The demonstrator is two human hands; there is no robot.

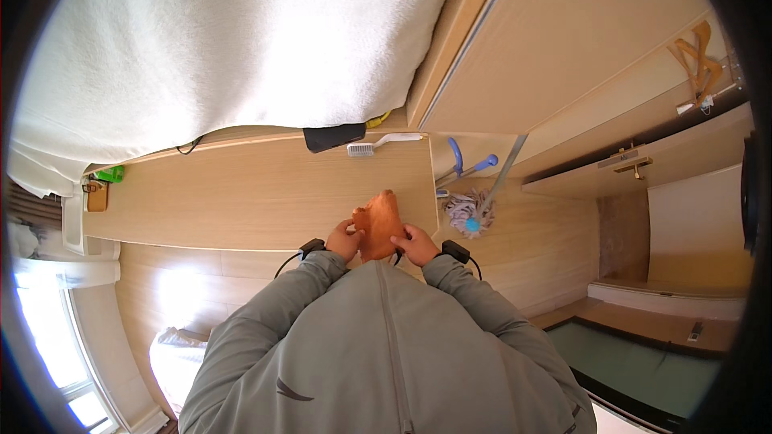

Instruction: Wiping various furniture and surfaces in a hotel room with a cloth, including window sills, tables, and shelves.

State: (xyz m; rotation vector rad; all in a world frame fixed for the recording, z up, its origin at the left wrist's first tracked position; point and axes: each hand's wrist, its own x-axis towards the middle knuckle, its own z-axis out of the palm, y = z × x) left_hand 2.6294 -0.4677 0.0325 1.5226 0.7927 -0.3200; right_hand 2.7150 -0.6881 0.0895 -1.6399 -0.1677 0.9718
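Both my hands hold an orange cloth (379,226) in front of my chest, at the near edge of a long wooden desktop (241,199). My left hand (345,241) pinches the cloth's left side between thumb and fingers. On the opposite side, my right hand (417,245) grips the lower right part. The cloth's upper end is crumpled and reaches out over the desktop. Beyond it, a white brush (386,142) with pale bristles lies along the far edge. A flat black object (333,138) sits beside the brush, partly under a white fleecy cloth (241,42).
To the right a mop (472,217) and blue-ended handles (485,163) stand on the floor. Wooden hangers (699,66) hang near a door with a brass handle (634,167). A green item (110,174) stands at the desktop's left end. A window (54,337) is lower left.
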